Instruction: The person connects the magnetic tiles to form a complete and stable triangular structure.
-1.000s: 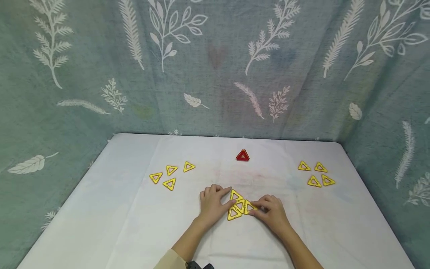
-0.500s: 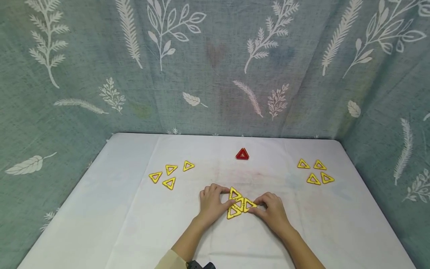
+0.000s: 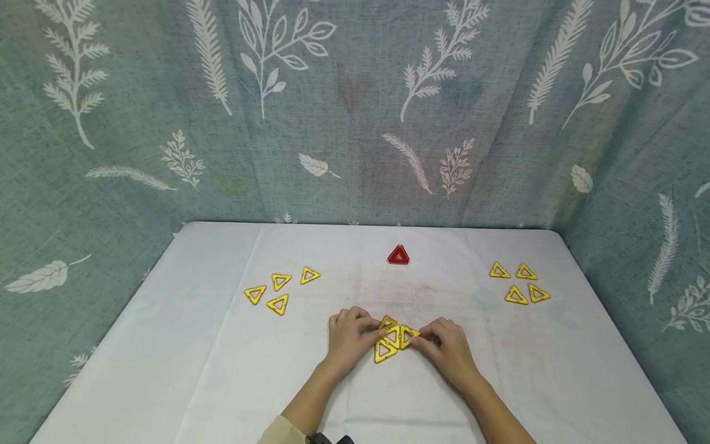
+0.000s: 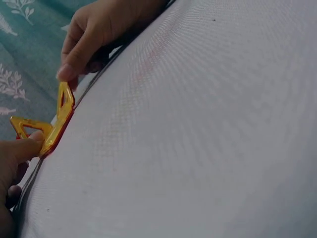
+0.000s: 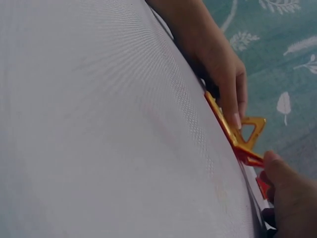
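Observation:
Several yellow triangular magnetic tiles, with red showing underneath, are joined in front of me. My left hand (image 3: 349, 339) holds the joined tiles, its thumb on the middle tile (image 3: 392, 337). The far tile (image 3: 386, 322) stands tilted up by the left fingers, also raised in the right wrist view (image 5: 253, 130). My right hand (image 3: 448, 345) pinches the outer corner of the right tile (image 3: 408, 336), which slants upward in the left wrist view (image 4: 66, 101). The near tile (image 3: 384, 352) lies flat, joined to the middle one.
Several loose yellow triangle tiles (image 3: 278, 304) lie at the left on the white-covered table (image 3: 249, 382). Several more (image 3: 516, 296) lie at the right. A red triangle (image 3: 399, 255) sits at the back centre. A leaf-patterned curtain (image 3: 355, 154) stands behind the table.
The far tile, flat before, has been folded up by the left fingers. The right tile has tilted up and shifted slightly left with the right hand. The loose tiles have not moved.

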`<state>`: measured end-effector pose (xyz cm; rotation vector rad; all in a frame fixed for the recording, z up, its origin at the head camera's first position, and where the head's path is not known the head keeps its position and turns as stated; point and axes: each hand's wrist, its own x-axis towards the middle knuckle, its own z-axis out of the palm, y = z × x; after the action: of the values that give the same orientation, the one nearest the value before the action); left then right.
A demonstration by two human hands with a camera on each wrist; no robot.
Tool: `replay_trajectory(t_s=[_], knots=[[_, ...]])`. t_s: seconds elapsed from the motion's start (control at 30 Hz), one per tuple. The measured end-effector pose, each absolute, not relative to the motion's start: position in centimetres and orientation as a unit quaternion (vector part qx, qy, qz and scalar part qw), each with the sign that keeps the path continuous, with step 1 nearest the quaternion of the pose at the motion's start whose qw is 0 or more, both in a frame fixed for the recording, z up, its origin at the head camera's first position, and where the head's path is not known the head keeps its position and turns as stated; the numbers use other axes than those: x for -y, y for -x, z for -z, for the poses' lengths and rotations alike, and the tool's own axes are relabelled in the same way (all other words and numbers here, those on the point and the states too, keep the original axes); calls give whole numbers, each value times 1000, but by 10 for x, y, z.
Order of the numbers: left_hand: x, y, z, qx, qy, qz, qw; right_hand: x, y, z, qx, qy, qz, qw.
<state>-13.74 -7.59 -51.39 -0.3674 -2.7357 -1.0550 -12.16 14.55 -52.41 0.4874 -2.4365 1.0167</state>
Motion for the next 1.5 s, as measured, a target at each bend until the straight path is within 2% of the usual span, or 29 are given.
replay_trajectory(t_s=[0.23,0.63,1.1,1.23,1.5], knots=[[75,136,515,916,159,354,100,-139,117,525,864,-179,-388,267],[76,133,516,913,202,336,113,-123,110,522,882,-193,-324,283],[76,133,519,915,255,280,141,-128,110,523,890,-201,-325,248],[78,135,516,920,268,262,115,-129,111,523,889,-209,-331,240],[87,141,510,913,317,256,-2,-131,110,523,897,-246,-297,217]])
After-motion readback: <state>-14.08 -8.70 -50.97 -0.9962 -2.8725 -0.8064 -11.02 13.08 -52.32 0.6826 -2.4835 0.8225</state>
